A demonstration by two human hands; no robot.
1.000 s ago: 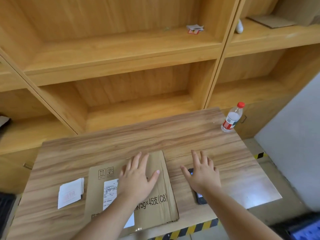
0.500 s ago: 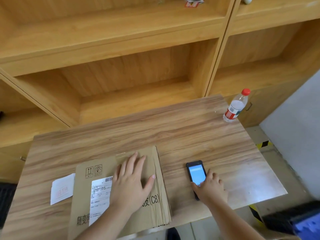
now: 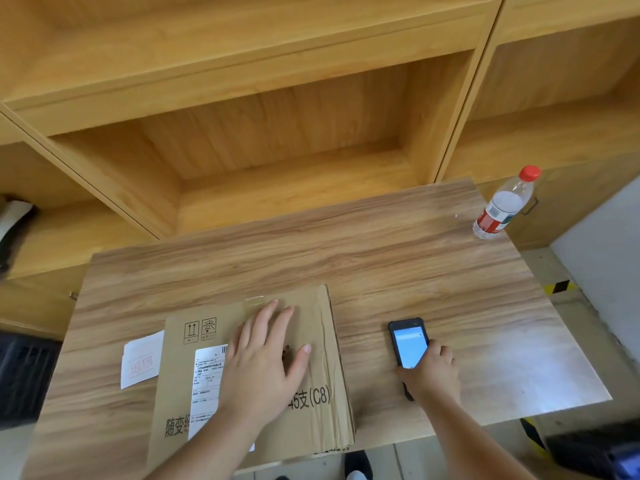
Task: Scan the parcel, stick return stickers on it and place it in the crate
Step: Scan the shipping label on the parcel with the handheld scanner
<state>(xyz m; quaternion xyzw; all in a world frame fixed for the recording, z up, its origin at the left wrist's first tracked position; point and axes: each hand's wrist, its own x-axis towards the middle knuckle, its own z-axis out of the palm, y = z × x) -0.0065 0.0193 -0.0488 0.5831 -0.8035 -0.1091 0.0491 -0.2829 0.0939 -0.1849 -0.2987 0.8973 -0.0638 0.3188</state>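
A flat brown cardboard parcel point(image 3: 318, 420) lies at the near edge of the wooden table point(image 3: 398, 258), with a white shipping label point(image 3: 207, 382) on its left half. My left hand point(image 3: 263, 362) rests flat on the parcel, fingers spread. To the right, a black handheld scanner point(image 3: 408, 344) with a lit screen lies on the table; my right hand point(image 3: 433, 374) curls around its lower end. A white sheet of return stickers point(image 3: 141, 360) with red print lies on the table just left of the parcel.
A water bottle point(image 3: 504, 206) with a red cap stands at the table's far right corner. Wooden shelving point(image 3: 277, 133) rises behind the table. A dark crate point(image 3: 24, 375) sits low at the left, another dark container point(image 3: 602, 452) at the bottom right.
My right hand slid back from covering the scanner and closed around its lower end, exposing the lit screen. My left hand stayed on the parcel. The camera tilted downward.
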